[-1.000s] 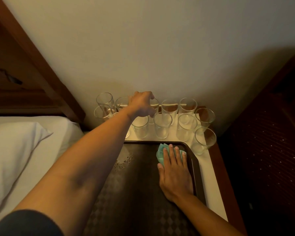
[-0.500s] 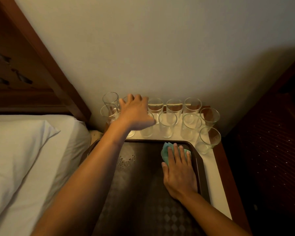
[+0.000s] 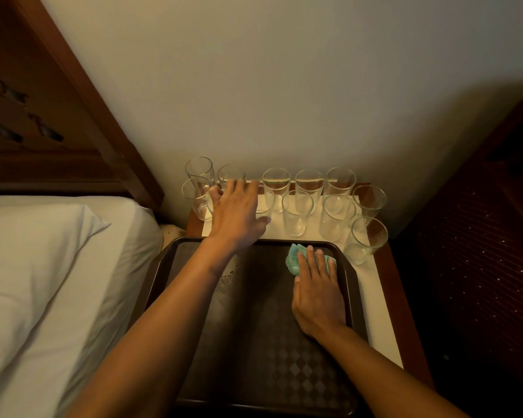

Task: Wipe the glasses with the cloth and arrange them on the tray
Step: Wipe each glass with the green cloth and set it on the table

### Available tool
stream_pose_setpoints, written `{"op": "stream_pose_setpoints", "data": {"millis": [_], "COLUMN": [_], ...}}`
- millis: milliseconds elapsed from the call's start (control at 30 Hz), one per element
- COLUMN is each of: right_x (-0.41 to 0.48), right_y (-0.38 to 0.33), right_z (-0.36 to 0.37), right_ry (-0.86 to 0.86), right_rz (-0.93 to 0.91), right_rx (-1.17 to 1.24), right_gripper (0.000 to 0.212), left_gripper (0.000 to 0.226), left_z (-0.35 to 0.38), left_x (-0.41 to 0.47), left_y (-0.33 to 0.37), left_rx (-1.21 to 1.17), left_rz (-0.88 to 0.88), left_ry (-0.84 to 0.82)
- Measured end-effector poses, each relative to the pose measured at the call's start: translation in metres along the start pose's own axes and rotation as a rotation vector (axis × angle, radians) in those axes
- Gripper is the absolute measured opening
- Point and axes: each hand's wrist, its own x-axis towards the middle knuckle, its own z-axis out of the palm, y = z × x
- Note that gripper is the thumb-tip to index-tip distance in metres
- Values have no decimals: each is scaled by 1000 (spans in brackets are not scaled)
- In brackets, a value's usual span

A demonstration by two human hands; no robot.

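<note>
Your left hand [image 3: 236, 212] has slid from the middle glasses [image 3: 297, 212] toward 11 o'clock, grip wide over the left ones, holding none: the first pick looks still pending. Your right hand [image 3: 317, 294] stays flat, pressing the cloth [image 3: 293, 260] at 1 o'clock on the tray [image 3: 254, 312]. The tray holds no glass; all stand empty on the desk [image 3: 375, 312].

I see clear, empty glasses [image 3: 297, 217] standing upright in rows on the bench [image 3: 372, 297] behind the dark tray [image 3: 254, 342]. A crumpled teal cloth [image 3: 292, 262] lies in the tray's far right corner.
</note>
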Motion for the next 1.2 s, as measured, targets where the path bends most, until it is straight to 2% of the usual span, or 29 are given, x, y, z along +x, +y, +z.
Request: {"op": "stream_pose_setpoints", "data": {"millis": [67, 167, 233, 300, 367, 433, 500, 567, 633, 733, 833, 900, 1033, 1133, 1200], "right_x": [-2, -8, -15, -23, -31, -44, -64, -88, -107, -111, -105, -110, -130, -121, -109], "right_y": [3, 3, -4, -17, -29, -40, -54, -68, -77, -69, -59, -63, -78, -68, -60], "right_z": [-5, -33, -60, -95, -135, -169, -188, -189, -187, -205, -231, -231, -208, -224, -244], "right_ry": [-5, 5, 155, 321, 446, 491, 443, 386, 360, 374, 374, 390, 405, 351, 404], "right_rz": [4, 133, 219, 203, 146, 49, -64, -152, -211, -219, -193, -208, -241, -217, -122], "right_rx": [130, 601, 834, 1006, 1203, 1328, 1332, 1279, 1210, 1232, 1456, 1474, 1312, 1414, 1522], "right_gripper": [58, 52, 48, 43, 38, 40, 49, 54, 59, 58, 54, 57, 58, 59, 57], "left_gripper": [76, 79, 88, 93, 84, 71, 63, 41, 18, 14, 44, 45, 52, 51, 44], "left_z": [-15, -45, -66, -80, -83, -86, -93, -104, -113, -122, -130, -138, -154, -150, -141], "left_x": [-10, -35, -57, -80, -99, -115, -127, -134, -141, -156, -167, -162, -147, -156, -166], "left_y": [-3, -7, -5, 4, 24, 54, 82, 101, 109, 123, 137, 137, 127, 134, 145], "left_rx": [-148, -709, -1067, -1403, -1693, -1874, -1952, -1933, -1882, -1885, -1850, -1874, -1844, -1862, -1863], "left_rz": [1, -68, -124, -189, -245, -311, -401, -423, -355, -231, -152, -170, -198, -198, -181], "left_ry": [105, 180, 209, 227, 199, 140, 130, 130, 131, 73, 54, 85, 247, 232, 202]}}
